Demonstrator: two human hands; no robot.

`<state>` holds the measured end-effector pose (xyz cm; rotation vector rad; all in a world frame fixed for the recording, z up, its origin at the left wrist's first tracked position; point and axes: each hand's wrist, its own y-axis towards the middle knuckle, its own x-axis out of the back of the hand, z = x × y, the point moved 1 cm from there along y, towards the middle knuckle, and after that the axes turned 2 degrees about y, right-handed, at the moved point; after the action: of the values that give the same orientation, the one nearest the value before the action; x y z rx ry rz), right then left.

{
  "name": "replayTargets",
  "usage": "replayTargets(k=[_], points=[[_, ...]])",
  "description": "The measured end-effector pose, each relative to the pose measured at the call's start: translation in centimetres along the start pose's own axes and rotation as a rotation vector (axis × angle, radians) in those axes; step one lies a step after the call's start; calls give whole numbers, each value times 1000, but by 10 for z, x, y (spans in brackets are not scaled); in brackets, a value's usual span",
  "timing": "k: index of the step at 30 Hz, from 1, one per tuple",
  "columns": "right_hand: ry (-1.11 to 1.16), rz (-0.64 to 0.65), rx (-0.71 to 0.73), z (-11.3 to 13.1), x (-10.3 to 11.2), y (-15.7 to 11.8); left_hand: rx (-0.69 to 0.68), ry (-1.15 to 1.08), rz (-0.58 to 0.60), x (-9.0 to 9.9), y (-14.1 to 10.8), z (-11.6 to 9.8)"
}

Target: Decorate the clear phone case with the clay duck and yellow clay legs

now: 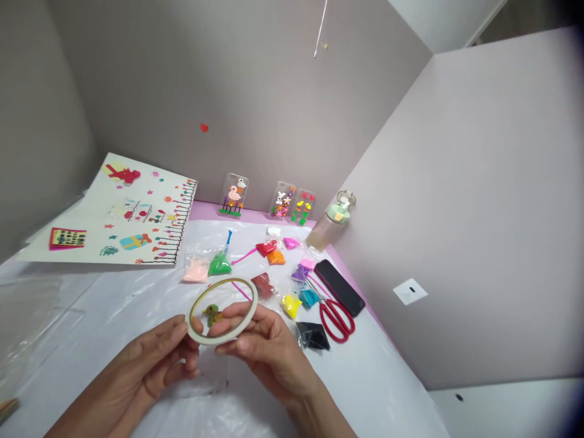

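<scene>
Writing: on the decorated paper sheet (157,222) at the left, a small yellow card (68,238) bore rows of dark marks, too small to read.
Packets on the left: clear wrappers held soft coloured material, pale pink (196,270) beside green (220,264).
Packets in the middle: a red packet (266,248) lay against an orange packet (276,258); a brownish-red packet (263,285) lay nearer the hands.
Packets on the right: purple (300,272), teal (309,297), yellow (291,306) and black (312,336) lay grouped near the red-handled scissors (337,321).
Bottle: a see-through bottle (325,230) with a pale green lid stood by the wall, something pale in its lower part.
Clear cases: three, with raised figures, leaned upright at the wall: birds (234,196), a white rabbit (281,201), yellow chicks (303,207).
Phone: a dark smartphone (340,287) lay beside the scissors.
Tape roll: the white ring (214,340) was raised above the white-covered table (383,377), tilted, between both hands.
Left hand: its fingers (176,333) pinched the ring's left edge.
Right hand: its fingers (249,345) gripped the lower right rim, thumb in front, others behind.
Through the opening: a small green-and-yellow object (212,314) showed; whether it touched the fingers could not be told.
</scene>
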<state>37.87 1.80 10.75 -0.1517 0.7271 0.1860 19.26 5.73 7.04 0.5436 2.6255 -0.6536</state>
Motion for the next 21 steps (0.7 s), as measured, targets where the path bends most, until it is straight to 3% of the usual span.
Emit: replayTargets(k=[5, 11, 15, 18, 21], points=[[-125, -161, 120, 0, -2, 0, -124, 376, -74, 13, 1, 9], [-152, -114, 85, 0, -10, -4, -266, 441, -37, 1, -11, 15], [-174, -140, 71, -2, -10, -5, -396, 606, -236, 2, -16, 19], [-228, -159, 72, -4, -8, -4, -509, 753, -199, 4, -16, 18], [-275, -143, 53, -7, -8, -3, -595, 751, -153, 3, -17, 17]])
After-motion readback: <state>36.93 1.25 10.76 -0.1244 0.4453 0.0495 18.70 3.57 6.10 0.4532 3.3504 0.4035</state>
